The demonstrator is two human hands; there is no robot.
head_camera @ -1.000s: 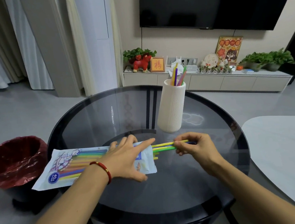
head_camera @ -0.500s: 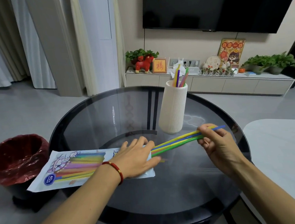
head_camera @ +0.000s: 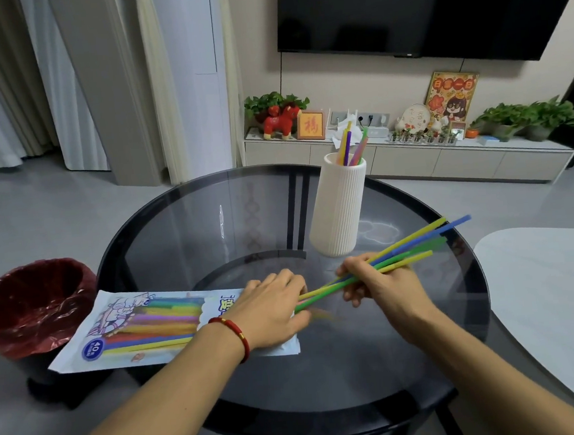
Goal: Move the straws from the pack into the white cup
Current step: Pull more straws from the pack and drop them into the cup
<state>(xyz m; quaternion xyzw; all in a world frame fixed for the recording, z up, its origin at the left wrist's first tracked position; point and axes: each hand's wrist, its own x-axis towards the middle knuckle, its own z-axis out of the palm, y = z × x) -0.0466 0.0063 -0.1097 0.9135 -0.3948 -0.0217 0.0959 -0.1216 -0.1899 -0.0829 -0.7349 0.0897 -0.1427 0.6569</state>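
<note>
From the head camera, the white cup (head_camera: pixel 338 206) stands upright on the round glass table (head_camera: pixel 183 232), a few straws already poking out of its top. Left of the cup and nearer the viewer, the left hand (head_camera: pixel 269 313) presses flat, fingers spread, on the open end of the pack (head_camera: pixel 143 326). Just in front of the cup, the right hand (head_camera: pixel 383 283) is clamped on a bundle of straws (head_camera: pixel 408 245); their near ends seem barely clear of the pack.
</note>
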